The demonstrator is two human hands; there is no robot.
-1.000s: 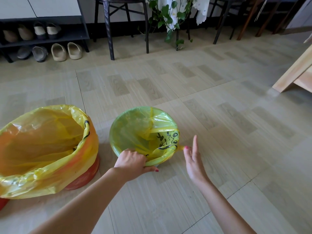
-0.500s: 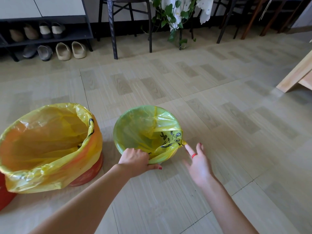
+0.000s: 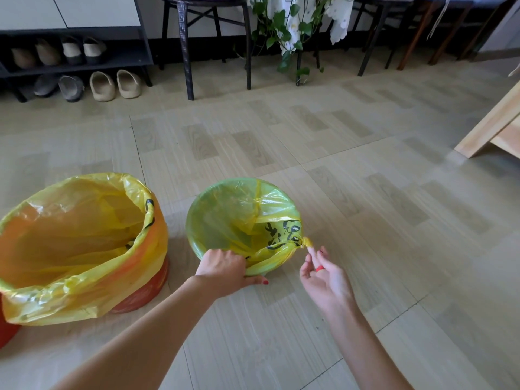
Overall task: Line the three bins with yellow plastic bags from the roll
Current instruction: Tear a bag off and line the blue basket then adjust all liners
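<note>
A small green bin [image 3: 254, 273] stands on the floor, lined with a yellow bag [image 3: 230, 218] whose rim is gathered into a knot [image 3: 306, 242] at the right. My left hand [image 3: 225, 267] grips the near rim of this bin over the bag. My right hand [image 3: 323, 273] hovers just below the knot, fingers loosely bent, holding nothing. To the left, a larger red bin [image 3: 140, 294] wears a yellow bag [image 3: 76, 235] folded over its rim. Part of another red bin [image 3: 7, 330] shows at the left edge. The roll is not in view.
A shoe rack [image 3: 76, 60] with several shoes lines the far wall. Black stool legs [image 3: 187, 49] and a potted vine [image 3: 284, 32] stand behind. A wooden furniture leg [image 3: 489, 128] juts in at the right.
My right hand has turned palm-up and curled its fingers, staying just beside the knot. My left hand keeps its grip on the green bin's rim. The camera has shifted slightly.
</note>
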